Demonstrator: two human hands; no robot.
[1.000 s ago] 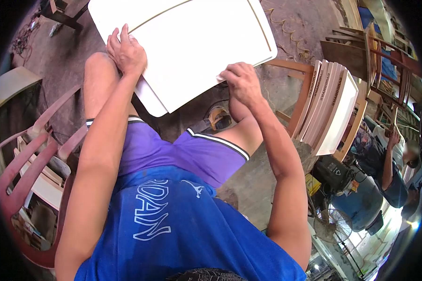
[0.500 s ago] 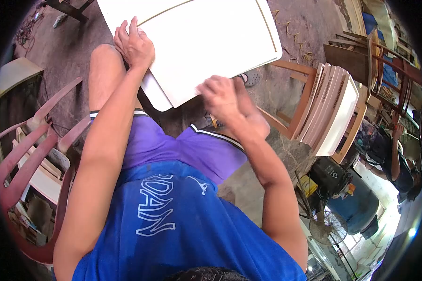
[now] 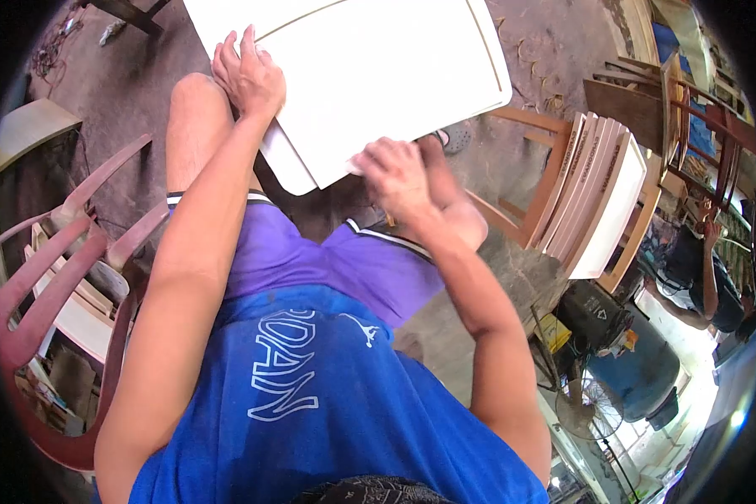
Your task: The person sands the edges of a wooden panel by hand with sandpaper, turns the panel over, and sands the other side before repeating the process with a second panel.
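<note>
I have a broad white panel (image 3: 386, 88) lying face up in front of me, set at a slant, its far edge cut off by the top of my view. Its face looks smooth, and thin brown lines run across it, one curving over the far part, another down near the right edge. Under its near-left side a second white piece (image 3: 288, 166) juts out, its corner rounded.

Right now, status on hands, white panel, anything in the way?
Left hand on white panel. Right hand at near edge, blurred, grip unclear. Second panel underneath. Left knee close; no blockage evident.
</note>
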